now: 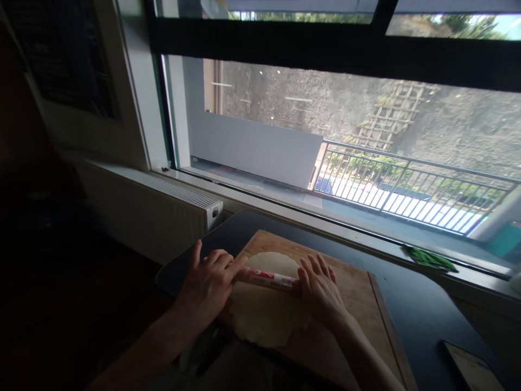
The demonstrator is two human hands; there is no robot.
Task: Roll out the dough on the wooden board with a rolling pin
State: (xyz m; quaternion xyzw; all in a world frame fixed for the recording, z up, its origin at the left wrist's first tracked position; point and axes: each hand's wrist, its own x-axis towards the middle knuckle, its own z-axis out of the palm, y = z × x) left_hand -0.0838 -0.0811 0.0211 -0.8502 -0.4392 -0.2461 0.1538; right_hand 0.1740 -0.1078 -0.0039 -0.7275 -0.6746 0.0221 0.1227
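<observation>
A rolling pin [271,278] with a red and white label lies across a thin, roundish sheet of dough [266,315]. My left hand [214,277] is closed over the pin's left end, fingers bent and thumb raised. Over its right end lies my right hand [319,285], holding the pin from above with its fingers reaching forward. Both pin ends are hidden under my hands. The dough has an uneven edge and rests on a wooden board [350,293]; part of it shows beyond the pin, a larger part on the near side.
The board sits on a dark table [415,293] with rounded corners. A phone [472,366] lies at the table's right. Beyond the table, a green cloth [430,258] rests on the window sill [358,244]. A radiator [150,212] stands along the wall at left.
</observation>
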